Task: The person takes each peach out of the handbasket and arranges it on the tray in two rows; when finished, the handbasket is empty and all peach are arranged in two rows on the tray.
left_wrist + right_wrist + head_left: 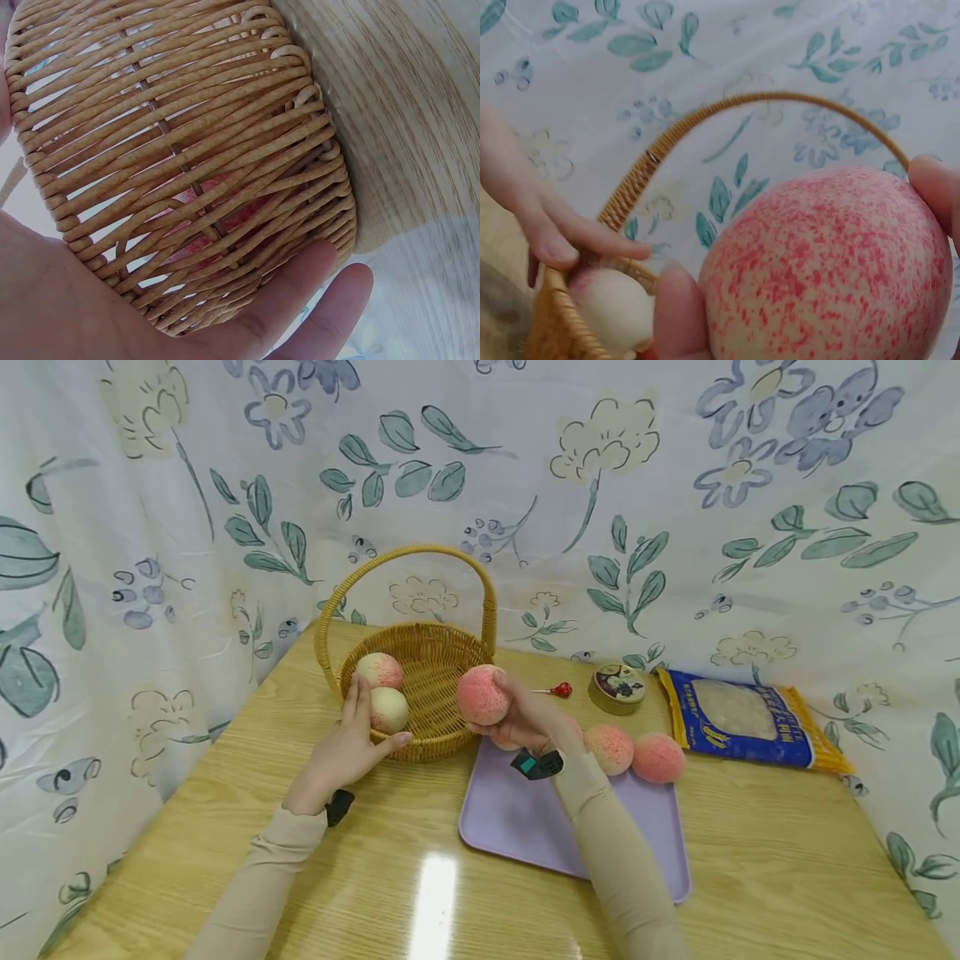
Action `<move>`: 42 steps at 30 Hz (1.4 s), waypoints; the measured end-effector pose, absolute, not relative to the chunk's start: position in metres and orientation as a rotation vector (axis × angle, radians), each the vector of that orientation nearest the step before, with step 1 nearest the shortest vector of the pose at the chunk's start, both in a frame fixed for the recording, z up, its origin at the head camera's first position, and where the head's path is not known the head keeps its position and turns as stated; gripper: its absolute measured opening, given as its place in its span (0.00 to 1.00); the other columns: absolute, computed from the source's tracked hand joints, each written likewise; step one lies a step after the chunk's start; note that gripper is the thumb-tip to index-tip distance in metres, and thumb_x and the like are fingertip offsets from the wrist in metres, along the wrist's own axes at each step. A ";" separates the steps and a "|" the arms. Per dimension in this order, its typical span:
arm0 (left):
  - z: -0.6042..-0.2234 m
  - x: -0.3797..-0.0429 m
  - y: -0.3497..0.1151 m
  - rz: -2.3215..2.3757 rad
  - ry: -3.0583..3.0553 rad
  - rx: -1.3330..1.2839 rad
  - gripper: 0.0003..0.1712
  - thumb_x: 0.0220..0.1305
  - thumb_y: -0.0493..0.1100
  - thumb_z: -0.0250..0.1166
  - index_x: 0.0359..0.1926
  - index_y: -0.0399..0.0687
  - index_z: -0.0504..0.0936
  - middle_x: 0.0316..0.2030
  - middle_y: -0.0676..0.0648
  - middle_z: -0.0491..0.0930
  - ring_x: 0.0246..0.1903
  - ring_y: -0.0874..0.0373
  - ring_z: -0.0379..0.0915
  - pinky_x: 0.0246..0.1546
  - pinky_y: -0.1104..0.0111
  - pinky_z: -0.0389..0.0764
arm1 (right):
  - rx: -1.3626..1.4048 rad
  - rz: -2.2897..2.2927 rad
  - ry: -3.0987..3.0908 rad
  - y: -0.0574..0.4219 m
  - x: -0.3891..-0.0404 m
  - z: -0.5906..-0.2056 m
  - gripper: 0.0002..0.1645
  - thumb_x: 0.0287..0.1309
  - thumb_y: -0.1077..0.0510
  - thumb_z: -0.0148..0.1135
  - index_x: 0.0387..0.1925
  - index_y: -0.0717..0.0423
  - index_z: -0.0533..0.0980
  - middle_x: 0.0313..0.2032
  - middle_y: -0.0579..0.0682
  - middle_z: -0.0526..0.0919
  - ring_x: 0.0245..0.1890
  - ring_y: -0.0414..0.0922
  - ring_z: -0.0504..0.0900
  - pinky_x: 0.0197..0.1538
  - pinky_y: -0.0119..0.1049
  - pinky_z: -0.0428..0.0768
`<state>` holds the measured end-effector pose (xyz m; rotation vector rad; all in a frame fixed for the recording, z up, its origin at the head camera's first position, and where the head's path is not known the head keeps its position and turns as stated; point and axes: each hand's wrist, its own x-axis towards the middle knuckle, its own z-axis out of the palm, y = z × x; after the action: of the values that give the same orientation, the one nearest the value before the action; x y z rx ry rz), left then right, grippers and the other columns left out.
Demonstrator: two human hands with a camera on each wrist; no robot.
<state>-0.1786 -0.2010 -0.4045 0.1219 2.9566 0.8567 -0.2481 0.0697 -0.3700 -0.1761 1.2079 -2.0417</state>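
Observation:
My right hand (528,718) grips a speckled pink peach (482,695) between thumb and fingers, at the right rim of a wicker basket (431,749). The same held peach (829,270) fills much of the right wrist view. My left hand (343,754) rests with fairly straight fingers against the left front of the basket; in the left wrist view its fingers (322,300) lie along the woven outer wall (187,165). Inside the basket are a pink-and-cream peach (381,670) and a paler peach (389,710).
A lilac tray (517,810) lies right of the basket, with several peaches along its back edge, including a pink one (658,758), some partly hidden by my right hand. Behind are a red lollipop (561,690), a round tin (617,687) and a blue-yellow packet (750,720).

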 end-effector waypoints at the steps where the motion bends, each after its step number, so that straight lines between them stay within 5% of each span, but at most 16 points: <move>1: -0.404 -0.178 -0.201 0.855 2.957 0.123 0.67 0.62 0.74 0.52 0.73 0.39 0.21 0.74 0.39 0.18 0.66 0.22 0.52 0.52 0.37 0.71 | -0.206 -2.014 1.201 0.073 -0.242 -0.373 0.41 0.62 0.39 0.59 0.69 0.51 0.55 0.55 0.56 0.69 0.50 0.49 0.79 0.47 0.39 0.83; 5: -0.405 -0.179 -0.202 0.846 2.967 0.127 0.66 0.62 0.74 0.52 0.73 0.39 0.21 0.74 0.38 0.18 0.65 0.21 0.53 0.53 0.37 0.70 | -0.362 -1.894 1.171 0.083 -0.220 -0.386 0.48 0.62 0.36 0.59 0.73 0.52 0.52 0.56 0.56 0.72 0.52 0.50 0.81 0.48 0.40 0.83; 14: -0.407 -0.179 -0.201 0.838 2.975 0.140 0.66 0.62 0.74 0.51 0.74 0.40 0.21 0.75 0.37 0.20 0.63 0.20 0.56 0.49 0.38 0.73 | -0.443 -1.806 1.366 0.092 -0.197 -0.415 0.30 0.69 0.51 0.44 0.71 0.46 0.56 0.55 0.47 0.72 0.44 0.46 0.81 0.36 0.37 0.83; 25: -0.405 -0.180 -0.199 0.831 2.970 0.142 0.65 0.63 0.73 0.51 0.73 0.41 0.20 0.75 0.38 0.18 0.62 0.20 0.56 0.45 0.40 0.76 | -0.420 -1.897 1.268 0.123 -0.190 -0.423 0.37 0.70 0.53 0.53 0.74 0.48 0.49 0.54 0.49 0.77 0.50 0.48 0.83 0.43 0.38 0.84; 31: -0.405 -0.178 -0.199 0.829 2.971 0.129 0.65 0.63 0.74 0.51 0.74 0.41 0.21 0.75 0.37 0.19 0.63 0.21 0.55 0.46 0.39 0.75 | -0.390 -1.853 1.588 0.116 -0.192 -0.425 0.37 0.67 0.52 0.53 0.73 0.48 0.52 0.58 0.53 0.71 0.42 0.43 0.83 0.29 0.32 0.81; 39: -0.406 -0.179 -0.200 0.826 2.972 0.139 0.64 0.63 0.73 0.51 0.74 0.42 0.22 0.75 0.39 0.19 0.62 0.20 0.56 0.42 0.40 0.77 | -0.380 -1.947 1.743 0.108 -0.194 -0.430 0.36 0.60 0.62 0.54 0.70 0.58 0.57 0.58 0.64 0.68 0.40 0.45 0.83 0.36 0.54 0.84; 42: -0.406 -0.180 -0.201 0.820 2.974 0.145 0.63 0.63 0.73 0.51 0.75 0.44 0.22 0.75 0.41 0.19 0.61 0.19 0.57 0.44 0.38 0.75 | -0.426 -1.949 1.800 0.108 -0.195 -0.433 0.37 0.59 0.65 0.54 0.70 0.57 0.59 0.64 0.64 0.66 0.46 0.47 0.81 0.37 0.55 0.84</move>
<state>-0.1800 -0.2005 -0.4056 0.1446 2.9742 0.8198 -0.1953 0.1078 -0.4329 -0.4265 1.8001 -1.9493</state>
